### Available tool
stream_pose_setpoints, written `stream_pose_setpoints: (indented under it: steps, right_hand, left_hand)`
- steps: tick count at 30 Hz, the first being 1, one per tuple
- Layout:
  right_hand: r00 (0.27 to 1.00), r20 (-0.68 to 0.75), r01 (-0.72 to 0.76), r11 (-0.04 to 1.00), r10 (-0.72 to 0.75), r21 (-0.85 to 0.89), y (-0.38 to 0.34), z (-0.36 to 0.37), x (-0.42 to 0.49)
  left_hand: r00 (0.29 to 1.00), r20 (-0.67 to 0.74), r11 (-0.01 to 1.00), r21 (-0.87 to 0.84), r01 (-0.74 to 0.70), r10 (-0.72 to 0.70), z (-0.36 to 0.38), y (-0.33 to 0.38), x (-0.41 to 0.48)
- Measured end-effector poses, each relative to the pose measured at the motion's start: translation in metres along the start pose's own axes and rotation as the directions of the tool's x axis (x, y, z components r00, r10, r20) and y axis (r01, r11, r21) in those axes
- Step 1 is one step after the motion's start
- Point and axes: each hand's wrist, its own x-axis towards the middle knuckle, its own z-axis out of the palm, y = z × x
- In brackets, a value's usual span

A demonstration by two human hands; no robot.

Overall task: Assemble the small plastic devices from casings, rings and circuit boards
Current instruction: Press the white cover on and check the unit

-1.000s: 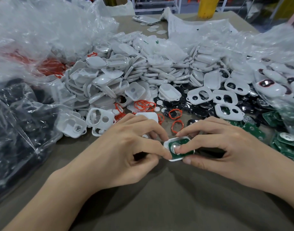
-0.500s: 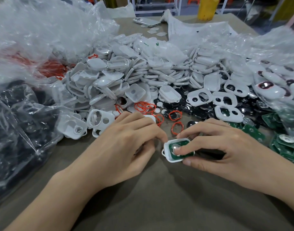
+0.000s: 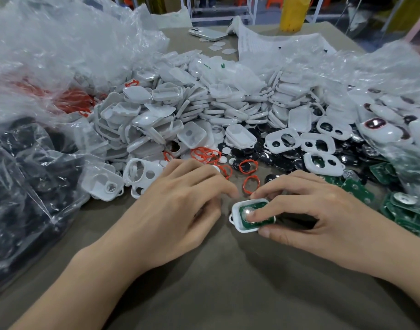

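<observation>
head view: the right hand (image 3: 323,210) holds a white casing (image 3: 237,225) down on the brown surface (image 3: 228,287). its thumb is on the near edge, its fingers (image 3: 290,206) curl over the far edge, and the index tip presses the green circuit board (image 3: 259,205) seated inside. the left hand (image 3: 180,206) sits just left of the casing, apart from it, fingers loosely curled with nothing seen in them. a red ring (image 3: 250,184) lies just behind the casing, with a heap of white casings (image 3: 204,110) beyond.
</observation>
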Motion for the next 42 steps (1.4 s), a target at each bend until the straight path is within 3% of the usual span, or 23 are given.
stream_pose_setpoints:
  steps: [10,17,26,42]
  right_hand:
    - [1.000,-0.004,-0.009,0.999,0.008,-0.037,0.000,0.001,0.001]
    - [0.996,-0.016,-0.089,0.996,0.089,0.029,0.000,0.002,0.000]
    - [0.993,0.000,-0.117,0.991,0.118,0.066,0.001,0.003,0.002]
    - [0.993,-0.015,-0.116,0.993,0.117,0.036,-0.002,0.003,0.003]
  left_hand:
    - [0.985,-0.122,0.993,-0.035,0.115,-0.118,-0.001,-0.007,-0.002]
    - [0.997,-0.067,0.991,-0.132,0.018,-0.027,0.005,0.007,0.001]
    - [0.994,0.083,0.988,-0.130,0.080,-0.070,0.007,0.009,0.004]
    - [0.995,0.057,0.988,-0.125,0.092,-0.085,0.009,0.012,0.008]
